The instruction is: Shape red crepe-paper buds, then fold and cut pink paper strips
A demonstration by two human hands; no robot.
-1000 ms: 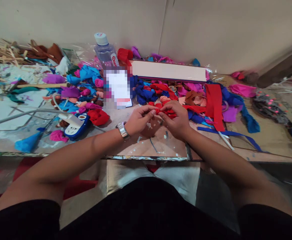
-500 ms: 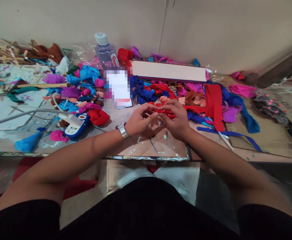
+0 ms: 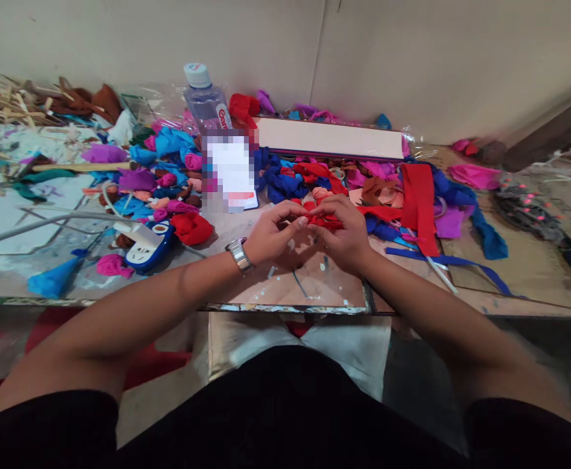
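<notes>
Fingers of the L hand [image 3: 278, 231] & R hand [image 3: 343, 233] bent in, thumb + forefinger of each nearly closed at the tips, pinching a small red scrap [image 3: 328, 223] btwn them; other fingers loosely curled, partly hidden. Scrap is bright red, soft, crumpled, mostly covered, so full shape & whether paper or cloth can't be told. It's just above the table [image 3: 324, 286], in front & to the R of the bottle [image 3: 206, 105]. Metal watch [image 3: 239, 254] on L wrist. Bottle itself: clear plastic, upright, white cap on; fill level can't be told. Clear film [image 3: 165, 104] just L of bottle, coloured bits by it; can't tell if they're inside. Phone [image 3: 234, 170], partly pixelated, right in front of bottle. To R of bottle, heap of mixed scraps [image 3: 283, 185] (blue, red, brown, pink) w/ a long pale board [image 3: 329, 138] at its back; farther R, a wide red strip [image 3: 418, 208] & narrow blue ribbon [image 3: 461, 266]. L & fwd of bottle: red bundle [image 3: 192, 229], blue-&-white power strip [image 3: 148, 251] w/ a white plug in it, blue cone [image 3: 51, 280]. Far L of bottle, pile of wood sticks [image 3: 16, 109].
</notes>
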